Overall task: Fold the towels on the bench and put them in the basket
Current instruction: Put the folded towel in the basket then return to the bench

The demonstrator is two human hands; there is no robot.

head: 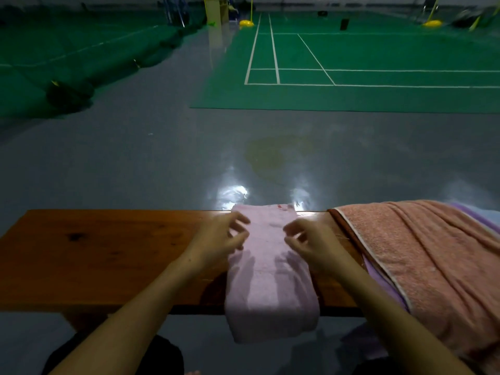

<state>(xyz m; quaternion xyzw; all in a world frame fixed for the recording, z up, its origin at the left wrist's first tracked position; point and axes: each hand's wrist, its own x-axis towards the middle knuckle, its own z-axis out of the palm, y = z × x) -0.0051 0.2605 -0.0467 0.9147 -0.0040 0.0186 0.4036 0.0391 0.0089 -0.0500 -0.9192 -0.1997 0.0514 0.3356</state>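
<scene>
A: Head view: left hand (216, 239) and right hand (311, 243), fingers loosely spread, grasping nothing, hover over the folded pale-pink terry towel (267, 269) lying across the brown wooden bench (94, 255).

B: Next fold: pinch far corners, align edges. Orange terry towel (422, 255) crowds the right; no basket visible.

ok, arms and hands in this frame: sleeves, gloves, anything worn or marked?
Both forearms are bare up to the frame edge, no sleeves in view. The left hand and right hand have no gloves, and I see no rings, watch, bands or markings. The fingers are slightly motion-blurred, so small details could be missed.
</scene>
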